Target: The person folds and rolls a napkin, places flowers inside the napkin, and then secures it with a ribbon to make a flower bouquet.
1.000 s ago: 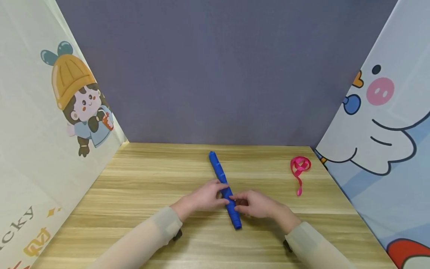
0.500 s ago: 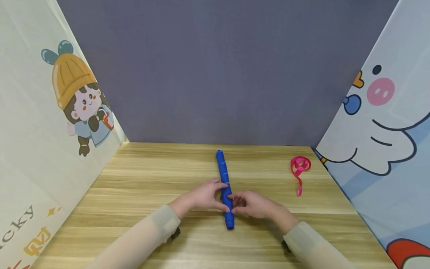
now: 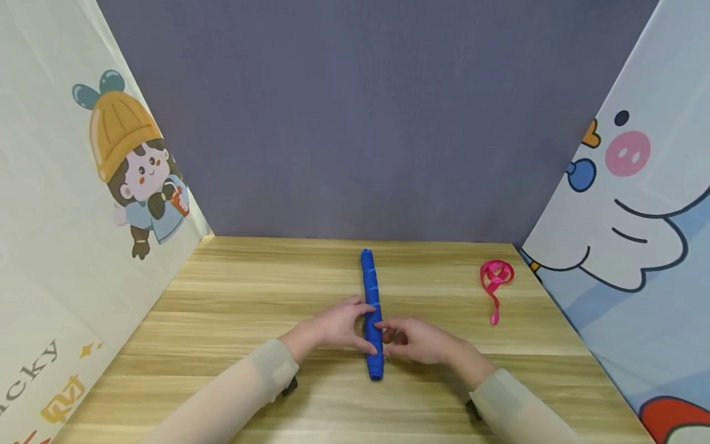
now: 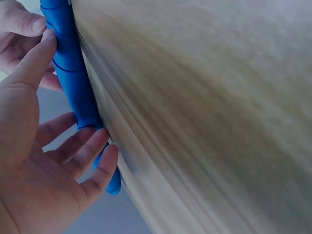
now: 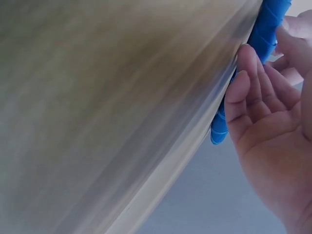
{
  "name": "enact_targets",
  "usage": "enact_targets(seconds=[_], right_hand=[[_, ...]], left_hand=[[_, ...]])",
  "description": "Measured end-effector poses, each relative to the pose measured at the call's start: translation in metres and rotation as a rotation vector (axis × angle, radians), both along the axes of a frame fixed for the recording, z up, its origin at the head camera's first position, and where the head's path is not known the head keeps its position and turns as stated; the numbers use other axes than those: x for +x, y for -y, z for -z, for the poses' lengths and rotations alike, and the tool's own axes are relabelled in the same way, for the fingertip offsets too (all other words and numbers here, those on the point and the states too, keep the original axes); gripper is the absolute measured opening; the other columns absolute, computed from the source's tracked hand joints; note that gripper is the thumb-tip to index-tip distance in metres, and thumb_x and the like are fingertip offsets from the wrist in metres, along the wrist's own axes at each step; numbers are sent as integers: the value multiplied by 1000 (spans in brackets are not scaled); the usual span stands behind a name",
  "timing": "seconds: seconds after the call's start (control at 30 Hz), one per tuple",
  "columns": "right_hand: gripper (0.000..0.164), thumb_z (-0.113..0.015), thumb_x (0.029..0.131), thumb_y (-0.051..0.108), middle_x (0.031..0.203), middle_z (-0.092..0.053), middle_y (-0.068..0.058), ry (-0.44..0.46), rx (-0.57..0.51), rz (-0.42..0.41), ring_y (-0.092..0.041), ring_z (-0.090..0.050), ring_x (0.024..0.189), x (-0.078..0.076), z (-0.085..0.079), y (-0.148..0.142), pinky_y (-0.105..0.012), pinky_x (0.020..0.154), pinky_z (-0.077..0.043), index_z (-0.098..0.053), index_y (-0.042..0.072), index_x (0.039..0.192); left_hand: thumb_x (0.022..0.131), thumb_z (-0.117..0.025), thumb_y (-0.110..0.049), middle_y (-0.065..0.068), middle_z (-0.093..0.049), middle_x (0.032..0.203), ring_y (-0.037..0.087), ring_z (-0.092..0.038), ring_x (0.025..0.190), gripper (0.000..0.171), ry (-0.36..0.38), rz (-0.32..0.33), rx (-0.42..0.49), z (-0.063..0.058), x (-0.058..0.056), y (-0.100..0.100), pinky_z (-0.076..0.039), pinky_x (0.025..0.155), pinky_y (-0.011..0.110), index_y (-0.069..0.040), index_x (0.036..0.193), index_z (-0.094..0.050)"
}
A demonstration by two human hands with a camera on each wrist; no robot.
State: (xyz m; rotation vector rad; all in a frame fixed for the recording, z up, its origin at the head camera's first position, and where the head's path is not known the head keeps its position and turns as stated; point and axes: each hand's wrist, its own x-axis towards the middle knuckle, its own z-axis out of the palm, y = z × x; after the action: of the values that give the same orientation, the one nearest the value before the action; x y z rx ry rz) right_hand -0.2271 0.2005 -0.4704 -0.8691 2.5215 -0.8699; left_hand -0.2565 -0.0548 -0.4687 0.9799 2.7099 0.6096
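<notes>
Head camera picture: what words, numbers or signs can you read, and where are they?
"cky": on the left wall, its start cut off.
Orange character, below it: too stylized to read surely.
Red strokes, bottom corner: cut off, unreadable.
Blue roll, pink ribbon: no text visible.

A slim blue roll (image 3: 371, 318) lay on the table (image 3: 249, 290).
Crosswise seams banded it; its far end angled slightly left.
</notes>
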Motion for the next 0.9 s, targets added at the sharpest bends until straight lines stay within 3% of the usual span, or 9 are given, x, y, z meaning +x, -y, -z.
enact_targets(seconds=[0.47,0.73,0.9], right_hand=[[50,-75,106,31,123,-77,-3,-28,-18,45,-11,-71,104,1,2,-33,-31,89,-60,-65,6,148],[46,-72,108,27,123,-75,-7,13,-57,125,-7,-65,87,0,1,-59,-26,71,-55,-65,5,148],[45,-72,108,25,120,-75,-10,-42,-94,164,-6,-64,80,-7,-4,-85,-26,64,-55,-65,1,146]], left_hand=[[82,-92,-63,8,-59,155,20,-61,133,98,-33,6,-38,0,1,-2,-53,117,40,-10,157,-59],[81,-92,-66,9,-58,157,24,-58,140,99,-78,23,-68,0,5,-4,-50,120,41,-12,157,-60],[81,-92,-65,7,-59,155,23,-59,139,98,-91,33,-75,2,6,-4,-51,119,39,-12,157,-60]])
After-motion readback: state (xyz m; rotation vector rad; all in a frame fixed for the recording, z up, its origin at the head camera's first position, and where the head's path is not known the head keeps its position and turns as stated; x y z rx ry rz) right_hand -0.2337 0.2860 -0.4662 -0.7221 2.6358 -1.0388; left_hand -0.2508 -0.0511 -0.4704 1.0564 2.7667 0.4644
